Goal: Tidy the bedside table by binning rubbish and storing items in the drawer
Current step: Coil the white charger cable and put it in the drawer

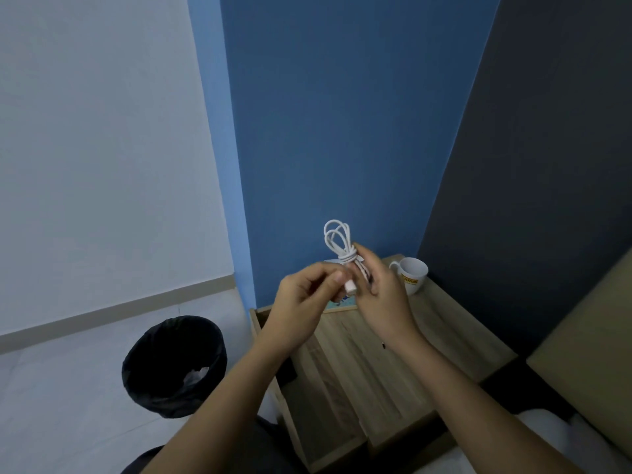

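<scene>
A coiled white charging cable [338, 239] is held up above the wooden bedside table [444, 323]. My right hand [383, 289] grips the bundle at its wrapped middle. My left hand [307, 299] pinches the white plug end [350, 286] between thumb and fingers. The loops stick up above both hands. The table's drawer [328, 388] stands pulled out beneath my forearms. A flat light-blue item [342, 304] lies on the table behind my hands, mostly hidden.
A white mug [412, 273] with a yellow label stands at the table's back right. A black-lined bin [174, 366] with crumpled white paper inside sits on the floor to the left. A bed edge lies at the right.
</scene>
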